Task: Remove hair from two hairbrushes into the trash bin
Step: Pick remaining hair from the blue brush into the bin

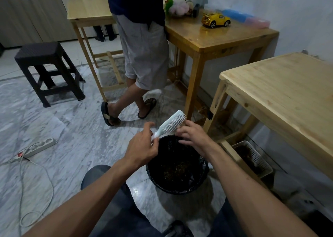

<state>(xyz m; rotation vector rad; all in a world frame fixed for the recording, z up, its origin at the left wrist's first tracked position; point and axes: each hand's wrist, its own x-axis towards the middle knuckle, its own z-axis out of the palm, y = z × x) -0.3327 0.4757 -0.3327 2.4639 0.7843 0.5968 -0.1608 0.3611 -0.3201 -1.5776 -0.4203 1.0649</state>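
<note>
left hand (144, 146) grips brush (171, 124) handle; brush slants up-right over bin (177, 166); right hand (191, 135) fingers pinch at bristles.

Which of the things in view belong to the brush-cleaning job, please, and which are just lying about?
In use:
white plastic hairbrush
black lined trash bin
left hand gripping the handle
right hand at the bristles

Lying about:
yellow toy car
dark plastic stool
white power strip
white mesh basket
</note>
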